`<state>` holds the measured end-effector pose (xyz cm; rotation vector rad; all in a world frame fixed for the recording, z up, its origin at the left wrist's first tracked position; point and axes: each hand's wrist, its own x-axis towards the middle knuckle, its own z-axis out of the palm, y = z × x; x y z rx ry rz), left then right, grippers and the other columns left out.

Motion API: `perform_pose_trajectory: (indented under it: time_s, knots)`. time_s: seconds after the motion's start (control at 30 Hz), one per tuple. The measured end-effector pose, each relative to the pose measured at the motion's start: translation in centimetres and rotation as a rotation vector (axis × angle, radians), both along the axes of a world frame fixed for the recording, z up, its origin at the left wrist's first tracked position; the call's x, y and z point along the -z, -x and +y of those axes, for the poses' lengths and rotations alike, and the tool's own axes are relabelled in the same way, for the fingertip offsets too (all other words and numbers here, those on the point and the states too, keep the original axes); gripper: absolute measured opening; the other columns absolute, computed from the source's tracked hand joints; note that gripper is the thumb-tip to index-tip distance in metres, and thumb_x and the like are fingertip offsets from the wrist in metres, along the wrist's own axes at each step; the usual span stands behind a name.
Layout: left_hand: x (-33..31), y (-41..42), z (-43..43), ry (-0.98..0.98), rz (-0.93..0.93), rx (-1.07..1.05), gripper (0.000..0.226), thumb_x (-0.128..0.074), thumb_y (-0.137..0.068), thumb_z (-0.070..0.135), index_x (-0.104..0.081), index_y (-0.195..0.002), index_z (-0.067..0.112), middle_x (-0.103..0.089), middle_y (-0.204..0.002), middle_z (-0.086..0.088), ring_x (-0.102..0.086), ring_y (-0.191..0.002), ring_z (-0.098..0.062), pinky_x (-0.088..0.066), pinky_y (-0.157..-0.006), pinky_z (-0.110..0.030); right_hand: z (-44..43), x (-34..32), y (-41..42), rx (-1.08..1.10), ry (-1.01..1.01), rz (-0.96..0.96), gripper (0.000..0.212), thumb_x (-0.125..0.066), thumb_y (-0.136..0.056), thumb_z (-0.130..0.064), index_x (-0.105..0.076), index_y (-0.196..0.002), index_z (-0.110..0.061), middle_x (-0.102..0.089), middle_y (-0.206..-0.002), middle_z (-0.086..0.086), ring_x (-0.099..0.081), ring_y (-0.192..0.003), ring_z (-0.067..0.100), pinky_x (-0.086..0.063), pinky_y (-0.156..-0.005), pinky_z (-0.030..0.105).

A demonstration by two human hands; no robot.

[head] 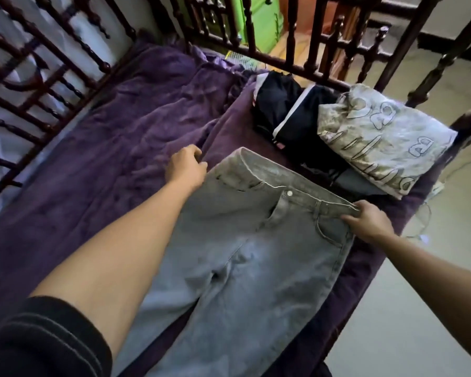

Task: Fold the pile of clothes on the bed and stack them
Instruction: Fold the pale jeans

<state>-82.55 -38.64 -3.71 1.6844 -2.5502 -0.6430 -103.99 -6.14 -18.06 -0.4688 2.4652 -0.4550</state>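
A pair of grey jeans (pixel 250 240) lies spread flat on the purple bedcover (pixel 98 164), waistband towards the far end. My right hand (pixel 370 224) pinches the right end of the waistband. At the left end of the waistband my left hand (pixel 186 167) has curled fingers, and whether it grips the denim is hidden. Beyond the jeans sits a folded grey top with outlined letters (pixel 384 137). Left of the grey top, dark garments with white stripes (pixel 291 115) lie in a loose heap.
A dark wooden railing (pixel 305 36) of turned spindles runs along the far end and the left side of the bed. The pale floor (pixel 430 281) drops away on the right, with a cable lying on it. A green surface shows behind the railing.
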Motion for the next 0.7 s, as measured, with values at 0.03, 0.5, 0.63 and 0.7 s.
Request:
perform_pose_trajectory:
  time_s: [0.03, 0.5, 0.63, 0.7]
  knots:
    - [0.3, -1.0, -0.2, -0.029, -0.014, 0.007, 0.026, -0.064, -0.084, 0.022, -0.065, -0.11, 0.02, -0.068, -0.105, -0.009, -0.06, -0.103, -0.031, -0.05, -0.088, -0.038, -0.3, 0.5, -0.2, -0.023, -0.054, 0.005, 0.04, -0.068, -0.083, -0.034, -0.058, -0.119, -0.02, -0.065, -0.114, 0.012, -0.06, -0.107, 0.034, -0.046, -0.08, 0.036]
    - [3.9, -36.6, 13.2, -0.475, -0.241, -0.631, 0.015, -0.062, -0.089, 0.019, -0.066, -0.1, 0.009, -0.069, -0.105, -0.011, -0.063, -0.099, -0.028, -0.049, -0.082, -0.031, -13.2, -0.9, -18.0, -0.888, -0.165, -0.024, 0.042, -0.056, -0.088, -0.028, -0.053, -0.129, -0.027, -0.055, -0.132, 0.003, -0.051, -0.118, 0.023, -0.046, -0.088, 0.033]
    - [4.3, -44.8, 19.0, -0.502, -0.252, -0.837, 0.016, -0.054, -0.092, 0.018, -0.068, -0.094, 0.011, -0.069, -0.103, -0.012, -0.064, -0.095, -0.028, -0.051, -0.08, -0.034, -15.5, -1.2, -25.5, -1.119, -0.202, -0.056, 0.029, -0.051, -0.089, -0.023, -0.058, -0.117, -0.026, -0.06, -0.122, 0.002, -0.059, -0.106, 0.024, -0.045, -0.076, 0.03]
    - [5.3, -48.6, 21.5, -0.528, -0.249, -0.915, 0.017, -0.05, -0.092, 0.017, -0.066, -0.092, 0.012, -0.069, -0.103, -0.011, -0.063, -0.093, -0.026, -0.049, -0.077, -0.033, -16.2, -1.0, -29.1, -1.219, -0.225, -0.056, 0.025, -0.049, -0.087, -0.021, -0.06, -0.109, -0.025, -0.061, -0.117, 0.004, -0.06, -0.1, 0.026, -0.045, -0.073, 0.03]
